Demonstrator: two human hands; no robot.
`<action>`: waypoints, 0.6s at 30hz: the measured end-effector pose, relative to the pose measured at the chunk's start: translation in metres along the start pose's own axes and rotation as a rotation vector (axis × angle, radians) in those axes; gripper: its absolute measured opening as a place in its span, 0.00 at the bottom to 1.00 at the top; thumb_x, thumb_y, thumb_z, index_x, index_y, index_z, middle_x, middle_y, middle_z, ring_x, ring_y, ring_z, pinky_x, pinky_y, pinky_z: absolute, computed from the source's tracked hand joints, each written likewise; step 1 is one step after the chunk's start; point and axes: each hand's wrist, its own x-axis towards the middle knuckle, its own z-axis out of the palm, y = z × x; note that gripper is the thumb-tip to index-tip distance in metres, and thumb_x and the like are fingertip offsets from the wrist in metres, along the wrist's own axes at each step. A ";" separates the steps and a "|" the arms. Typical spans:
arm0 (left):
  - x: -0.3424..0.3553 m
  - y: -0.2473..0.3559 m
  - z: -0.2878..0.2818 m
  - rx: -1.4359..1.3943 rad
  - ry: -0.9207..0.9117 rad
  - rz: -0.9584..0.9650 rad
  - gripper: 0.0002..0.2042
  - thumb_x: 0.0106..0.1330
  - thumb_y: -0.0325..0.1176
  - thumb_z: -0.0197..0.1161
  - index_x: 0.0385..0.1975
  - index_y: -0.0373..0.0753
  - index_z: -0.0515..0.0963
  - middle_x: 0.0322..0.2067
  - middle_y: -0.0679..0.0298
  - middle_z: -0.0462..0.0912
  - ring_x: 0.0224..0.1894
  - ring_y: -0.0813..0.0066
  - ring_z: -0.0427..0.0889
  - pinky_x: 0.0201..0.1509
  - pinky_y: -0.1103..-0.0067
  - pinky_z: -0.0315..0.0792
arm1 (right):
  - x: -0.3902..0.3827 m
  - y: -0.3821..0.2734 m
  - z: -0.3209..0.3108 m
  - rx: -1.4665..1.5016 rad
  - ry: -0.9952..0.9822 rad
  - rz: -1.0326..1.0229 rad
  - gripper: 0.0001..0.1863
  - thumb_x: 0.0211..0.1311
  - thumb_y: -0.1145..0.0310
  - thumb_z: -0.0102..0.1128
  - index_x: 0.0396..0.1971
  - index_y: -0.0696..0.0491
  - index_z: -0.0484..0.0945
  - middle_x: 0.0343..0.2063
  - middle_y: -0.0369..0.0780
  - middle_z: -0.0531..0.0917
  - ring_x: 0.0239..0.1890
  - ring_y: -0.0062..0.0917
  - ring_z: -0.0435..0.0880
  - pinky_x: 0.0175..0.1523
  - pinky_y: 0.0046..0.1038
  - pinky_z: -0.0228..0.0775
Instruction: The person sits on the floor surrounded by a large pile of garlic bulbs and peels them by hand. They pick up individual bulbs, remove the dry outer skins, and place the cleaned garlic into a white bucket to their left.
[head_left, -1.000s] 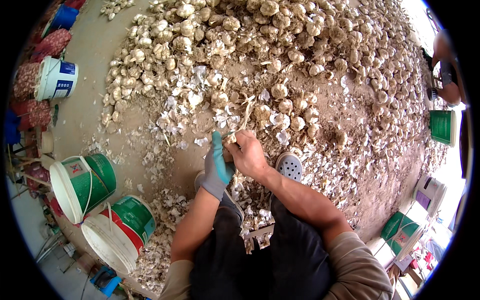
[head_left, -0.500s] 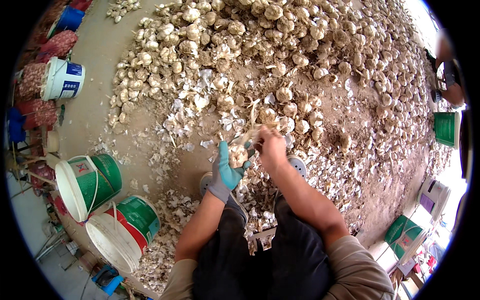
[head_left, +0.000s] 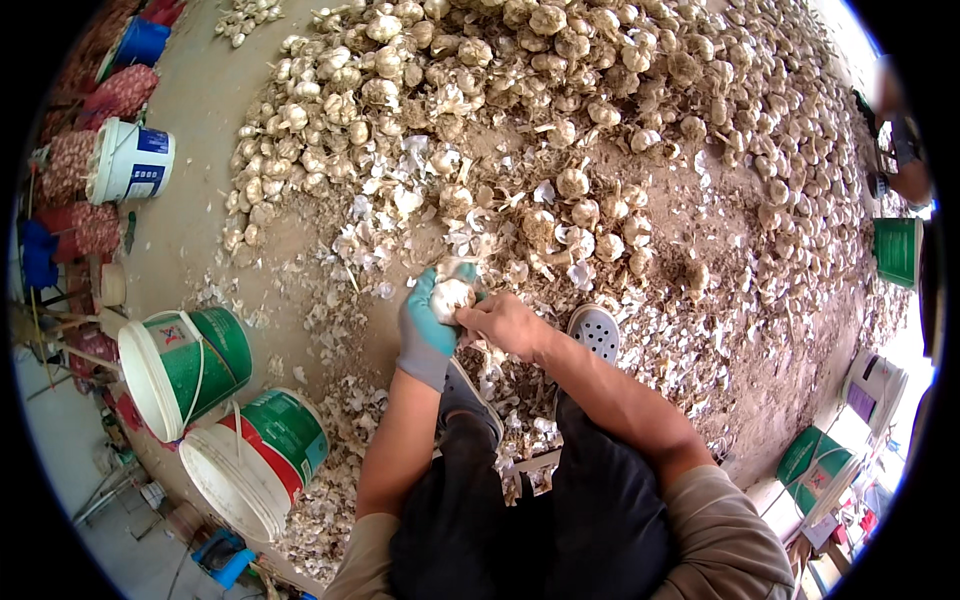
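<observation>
A pale garlic bulb (head_left: pixel 453 299) rests in my left hand (head_left: pixel 425 320), which wears a grey and teal glove and has its fingers curled round it. My bare right hand (head_left: pixel 508 326) pinches at the bulb's near right side, thumb and fingers closed together; whether loose skin is between the fingertips is hidden. Just beyond both hands lie loose garlic bulbs (head_left: pixel 584 212) with dry roots and stalks, among torn papery skins (head_left: pixel 370 225) on the ground.
A large heap of garlic (head_left: pixel 560 45) spreads across the far side and right. Two green-and-white buckets (head_left: pixel 222 345) (head_left: pixel 290 425) stand at left, with a white bucket (head_left: pixel 150 162) beyond. Another green bucket (head_left: pixel 893 250) is at far right, near a person's arm (head_left: pixel 912 183).
My right hand has come from the bulb's stalk end down to its near side. The bulb has shifted left in my gloved hand and now shows a whiter surface.
</observation>
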 end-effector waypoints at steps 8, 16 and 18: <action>-0.026 0.006 -0.006 0.437 -0.122 0.145 0.22 0.62 0.33 0.68 0.53 0.29 0.73 0.42 0.57 0.83 0.40 0.68 0.83 0.46 0.76 0.79 | -0.015 -0.032 -0.005 -0.408 0.032 -0.153 0.19 0.64 0.59 0.54 0.29 0.60 0.85 0.26 0.49 0.86 0.28 0.34 0.86 0.39 0.34 0.78; -0.008 0.008 -0.022 0.301 0.062 0.190 0.16 0.72 0.39 0.52 0.44 0.30 0.75 0.35 0.53 0.83 0.37 0.59 0.84 0.42 0.66 0.80 | -0.001 0.005 0.019 -0.714 0.100 -0.629 0.15 0.62 0.63 0.57 0.24 0.60 0.80 0.24 0.50 0.82 0.29 0.45 0.81 0.40 0.42 0.75; -0.007 0.009 -0.011 0.013 -0.056 -0.051 0.18 0.73 0.41 0.53 0.45 0.30 0.75 0.36 0.52 0.83 0.39 0.58 0.84 0.44 0.65 0.80 | -0.007 0.007 0.006 -0.671 0.142 -0.592 0.15 0.61 0.63 0.56 0.24 0.60 0.81 0.25 0.53 0.82 0.30 0.44 0.83 0.40 0.43 0.76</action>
